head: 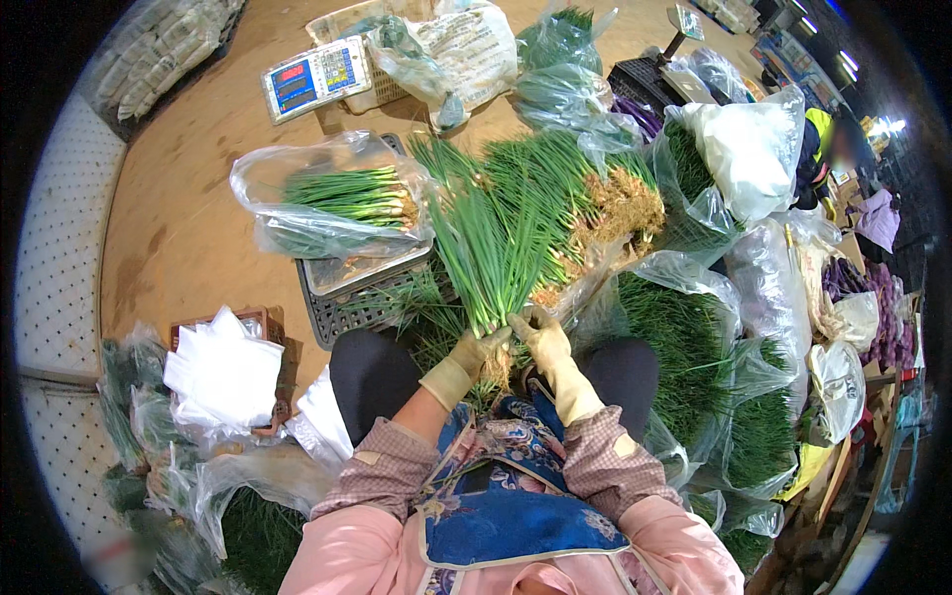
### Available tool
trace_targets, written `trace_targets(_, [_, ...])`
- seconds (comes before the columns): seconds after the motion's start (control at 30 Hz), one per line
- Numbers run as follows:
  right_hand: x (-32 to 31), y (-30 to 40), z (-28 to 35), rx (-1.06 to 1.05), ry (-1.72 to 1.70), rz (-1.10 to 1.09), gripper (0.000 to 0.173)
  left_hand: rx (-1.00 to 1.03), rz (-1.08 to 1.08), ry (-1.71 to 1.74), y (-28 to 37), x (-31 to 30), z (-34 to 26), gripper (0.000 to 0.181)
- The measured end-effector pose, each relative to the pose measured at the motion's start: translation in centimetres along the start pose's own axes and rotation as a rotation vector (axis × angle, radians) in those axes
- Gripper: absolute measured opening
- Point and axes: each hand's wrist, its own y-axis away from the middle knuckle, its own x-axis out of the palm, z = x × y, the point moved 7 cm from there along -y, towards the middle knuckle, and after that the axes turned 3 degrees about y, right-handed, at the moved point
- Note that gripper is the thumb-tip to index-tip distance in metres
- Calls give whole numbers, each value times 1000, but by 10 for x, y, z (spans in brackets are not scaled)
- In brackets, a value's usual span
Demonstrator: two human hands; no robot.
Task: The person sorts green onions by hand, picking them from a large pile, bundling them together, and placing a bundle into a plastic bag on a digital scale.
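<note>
Between my knees I hold an upright bunch of green onions (494, 260), its leaves pointing away from me and its roots towards me. My gloved left hand (476, 357) is closed around the bunch's lower stems. My gloved right hand (541, 342) has its fingertips at the stems on the other side; whether they pinch a stem is too small to tell. Beyond the bunch lies a large pile of green onions (535, 171) with tangled roots (625, 204). To the left, a clear plastic bag (260, 178) with trimmed green onions (349, 195) rests on a scale's metal platform (364, 271).
A scale display (316, 78) stands at the upper left. White plastic bags (223, 372) lie on a brown crate (277, 327) at my left. Open bags of greens (669, 349) crowd my right side. A person (818, 156) is at the far right, near purple vegetables (877, 305).
</note>
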Motion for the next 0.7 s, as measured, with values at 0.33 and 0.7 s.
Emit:
trace_targets(0.33, [9, 32, 50, -623, 342, -147, 20, 293, -164, -466, 20, -8, -5, 25])
trace_targets(0.7, [22, 43, 63, -836, 502, 15, 24, -54, 308, 579, 18, 1, 19, 28])
